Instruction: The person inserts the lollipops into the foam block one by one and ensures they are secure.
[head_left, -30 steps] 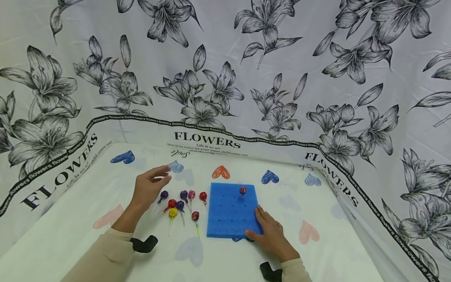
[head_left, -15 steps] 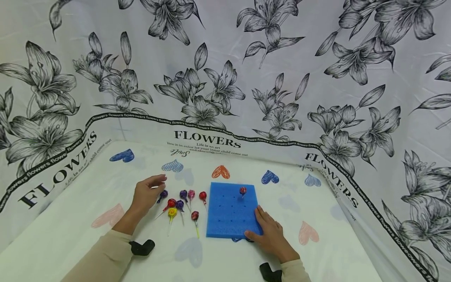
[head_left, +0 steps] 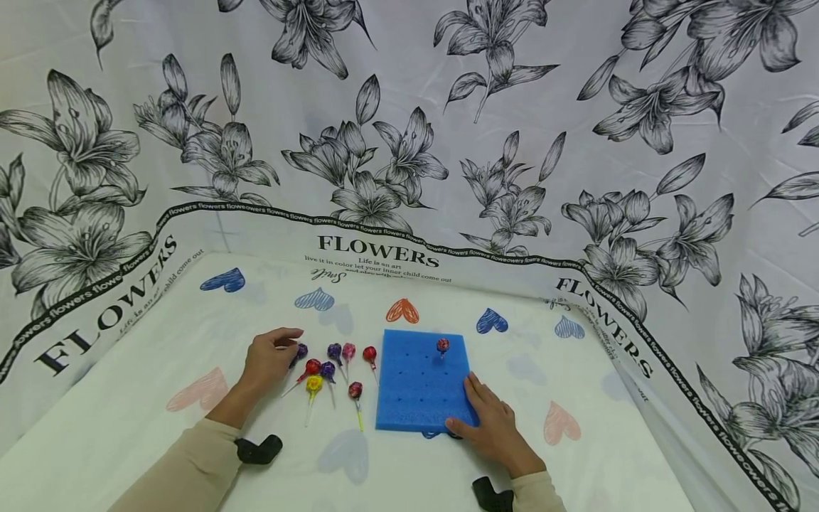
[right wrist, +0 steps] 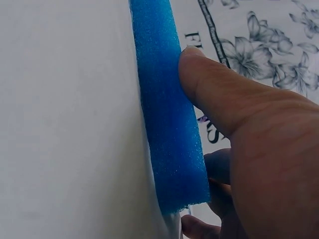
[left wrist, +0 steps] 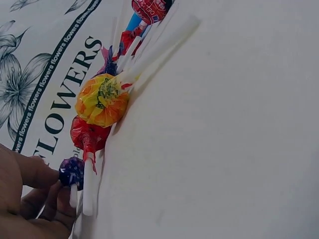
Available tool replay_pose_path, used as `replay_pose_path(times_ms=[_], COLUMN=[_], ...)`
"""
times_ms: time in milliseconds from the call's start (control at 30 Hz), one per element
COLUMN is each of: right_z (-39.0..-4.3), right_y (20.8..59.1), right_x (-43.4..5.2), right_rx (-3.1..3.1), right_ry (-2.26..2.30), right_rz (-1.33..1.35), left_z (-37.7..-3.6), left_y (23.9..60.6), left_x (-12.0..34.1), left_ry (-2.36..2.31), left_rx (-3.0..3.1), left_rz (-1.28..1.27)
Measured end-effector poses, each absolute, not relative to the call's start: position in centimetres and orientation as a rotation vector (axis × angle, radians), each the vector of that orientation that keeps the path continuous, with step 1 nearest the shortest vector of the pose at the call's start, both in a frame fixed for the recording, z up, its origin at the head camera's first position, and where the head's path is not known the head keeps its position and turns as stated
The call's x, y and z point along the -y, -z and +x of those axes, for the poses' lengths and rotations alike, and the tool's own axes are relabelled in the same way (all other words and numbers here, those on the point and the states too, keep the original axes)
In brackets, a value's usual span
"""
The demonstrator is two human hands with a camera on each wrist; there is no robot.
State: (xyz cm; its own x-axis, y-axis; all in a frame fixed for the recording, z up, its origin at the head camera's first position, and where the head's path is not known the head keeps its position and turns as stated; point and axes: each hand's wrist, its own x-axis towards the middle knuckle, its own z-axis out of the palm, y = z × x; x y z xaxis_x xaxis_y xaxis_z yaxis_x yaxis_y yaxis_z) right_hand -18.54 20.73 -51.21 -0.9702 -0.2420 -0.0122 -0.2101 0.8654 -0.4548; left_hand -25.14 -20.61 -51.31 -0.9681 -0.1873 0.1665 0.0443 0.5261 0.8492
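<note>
A blue foam block (head_left: 419, 380) with rows of small holes lies on the white cloth. One red lollipop (head_left: 442, 345) stands in its far right hole. Several loose lollipops lie left of the block, among them a yellow one (head_left: 313, 385) and a red one (head_left: 312, 367). My left hand (head_left: 271, 359) is down at the leftmost, purple lollipop (left wrist: 73, 171), and its fingertips pinch it at the stick just below the head. My right hand (head_left: 493, 423) rests flat on the block's near right corner, with the thumb (right wrist: 209, 89) pressed against the block's side (right wrist: 167, 114).
The flower-printed cloth (head_left: 409, 142) rises as walls behind and on both sides. Coloured hearts are printed on the table cover (head_left: 128, 427). Black wrist mounts (head_left: 259, 449) sit on both forearms.
My left hand has come down and towards me from above the blue heart print onto the leftmost purple lollipop. The right hand and the block have stayed put.
</note>
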Motion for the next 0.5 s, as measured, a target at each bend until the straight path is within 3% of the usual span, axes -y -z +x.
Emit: replay_pose_path(times_ms=[500], right_z=[-18.34], right_y=[50.88], right_x=[-20.76], right_rx=[-2.954], right_ry=[0.744], right_rz=[-0.389], left_z=[-25.28], left_y=[51.33], left_x=[20.23], left_ry=[1.282], left_rx=[2.782], left_rz=[0.052])
